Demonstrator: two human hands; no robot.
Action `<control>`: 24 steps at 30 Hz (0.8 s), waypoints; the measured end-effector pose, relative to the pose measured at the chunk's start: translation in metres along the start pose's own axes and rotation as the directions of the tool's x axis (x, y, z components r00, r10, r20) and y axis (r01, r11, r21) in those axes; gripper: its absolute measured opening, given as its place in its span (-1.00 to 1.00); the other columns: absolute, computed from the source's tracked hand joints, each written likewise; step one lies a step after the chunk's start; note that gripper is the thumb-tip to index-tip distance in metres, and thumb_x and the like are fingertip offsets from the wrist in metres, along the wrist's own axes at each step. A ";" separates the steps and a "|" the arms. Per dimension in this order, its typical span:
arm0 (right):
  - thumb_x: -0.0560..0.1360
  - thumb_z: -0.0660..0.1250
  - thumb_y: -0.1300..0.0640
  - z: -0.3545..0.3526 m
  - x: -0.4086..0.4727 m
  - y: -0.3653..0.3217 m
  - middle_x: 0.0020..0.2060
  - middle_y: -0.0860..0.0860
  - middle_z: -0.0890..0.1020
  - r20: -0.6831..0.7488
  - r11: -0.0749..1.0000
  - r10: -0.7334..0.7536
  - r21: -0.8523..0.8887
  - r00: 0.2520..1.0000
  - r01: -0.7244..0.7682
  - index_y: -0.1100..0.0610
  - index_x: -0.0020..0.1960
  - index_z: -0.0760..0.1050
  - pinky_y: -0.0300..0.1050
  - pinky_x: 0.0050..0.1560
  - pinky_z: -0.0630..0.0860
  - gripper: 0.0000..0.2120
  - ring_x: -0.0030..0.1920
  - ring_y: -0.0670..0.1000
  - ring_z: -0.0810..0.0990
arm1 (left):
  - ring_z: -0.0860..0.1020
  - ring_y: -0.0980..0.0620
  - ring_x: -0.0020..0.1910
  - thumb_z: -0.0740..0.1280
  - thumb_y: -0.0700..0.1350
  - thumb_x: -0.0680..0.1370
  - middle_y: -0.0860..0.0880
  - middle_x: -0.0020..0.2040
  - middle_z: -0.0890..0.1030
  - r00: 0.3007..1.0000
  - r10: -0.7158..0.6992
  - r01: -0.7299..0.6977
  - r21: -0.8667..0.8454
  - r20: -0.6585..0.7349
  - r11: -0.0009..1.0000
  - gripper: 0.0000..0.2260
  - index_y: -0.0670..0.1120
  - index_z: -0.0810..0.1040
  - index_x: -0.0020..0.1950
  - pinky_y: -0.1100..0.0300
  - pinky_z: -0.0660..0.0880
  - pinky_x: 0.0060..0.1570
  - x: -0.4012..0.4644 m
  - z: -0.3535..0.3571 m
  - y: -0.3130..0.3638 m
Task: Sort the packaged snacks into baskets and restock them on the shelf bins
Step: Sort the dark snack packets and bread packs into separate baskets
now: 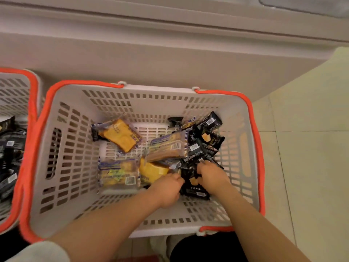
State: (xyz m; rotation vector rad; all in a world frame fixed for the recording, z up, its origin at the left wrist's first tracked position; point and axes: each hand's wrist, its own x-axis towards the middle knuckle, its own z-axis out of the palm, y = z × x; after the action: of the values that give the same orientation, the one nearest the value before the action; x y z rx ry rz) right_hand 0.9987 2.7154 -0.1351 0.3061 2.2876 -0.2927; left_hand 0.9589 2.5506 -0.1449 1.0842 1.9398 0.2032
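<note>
A grey slotted basket (75, 148) with red handles sits on the floor below me. Inside lie several clear-wrapped yellow cake packs (120, 135) on the left and middle, and a heap of black snack packets (205, 140) on the right. Both my hands reach down into the basket at its near right. My left hand (168, 190) grips the edge of a black packet (194, 190), fingers curled. My right hand (211, 176) grips black packets from the heap just beside it. The fingertips of both hands are hidden among the wrappers.
A second grey basket with red handles (17, 103) stands at the left edge and holds several black packets. A pale cabinet front (170, 53) runs along behind the baskets. Tiled floor (302, 148) lies to the right.
</note>
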 end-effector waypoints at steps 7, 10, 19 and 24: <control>0.49 0.35 -0.01 0.020 -0.001 0.003 0.15 0.10 0.50 -0.048 0.982 0.025 0.190 0.999 -0.015 0.16 0.22 0.39 -0.06 0.01 0.44 -0.61 0.15 0.12 0.48 | 0.36 -0.11 0.26 0.27 -0.18 0.51 -0.13 0.27 0.33 0.990 -0.110 0.110 -0.011 -0.092 0.994 -0.59 -0.15 0.28 0.34 0.07 0.40 0.17 0.028 0.002 0.005; 0.46 0.38 0.01 0.019 0.001 -0.001 0.07 0.10 0.53 -0.089 0.985 0.014 0.170 0.996 0.001 0.15 0.10 0.45 -0.06 -0.07 0.43 -0.69 0.09 0.12 0.49 | 0.33 -0.09 0.29 0.34 -0.12 0.48 -0.11 0.31 0.30 0.989 -0.074 0.080 0.035 -0.131 0.996 -0.46 -0.13 0.23 0.40 0.08 0.36 0.20 0.033 0.004 -0.002; 0.47 0.37 0.12 -0.024 -0.003 0.032 -0.09 0.06 0.46 -0.325 0.885 0.196 0.465 0.925 -0.025 0.13 -0.21 0.45 -0.15 -0.18 0.32 -0.85 -0.16 0.04 0.45 | 0.26 -0.07 0.28 0.35 0.27 0.38 -0.06 0.27 0.34 0.979 -0.074 0.095 0.106 -0.190 0.990 -0.25 -0.11 0.24 0.41 0.06 0.20 0.27 0.043 0.020 0.005; 0.54 0.24 0.18 -0.020 0.006 0.021 -0.23 0.08 0.47 -0.348 0.889 0.250 0.453 0.904 -0.071 0.14 -0.09 0.28 -0.12 -0.32 0.20 -0.88 -0.25 0.10 0.41 | 0.37 -0.10 0.25 0.33 0.13 0.47 -0.11 0.28 0.42 0.985 -0.004 0.037 0.194 -0.172 0.980 -0.41 -0.13 0.25 0.37 0.05 0.26 0.19 0.053 0.022 0.025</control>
State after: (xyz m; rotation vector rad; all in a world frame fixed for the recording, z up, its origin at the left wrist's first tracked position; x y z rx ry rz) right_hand 0.9877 2.7416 -0.1287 0.8541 2.5551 -0.7104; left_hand 0.9790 2.5999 -0.1778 1.2075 2.1592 0.0970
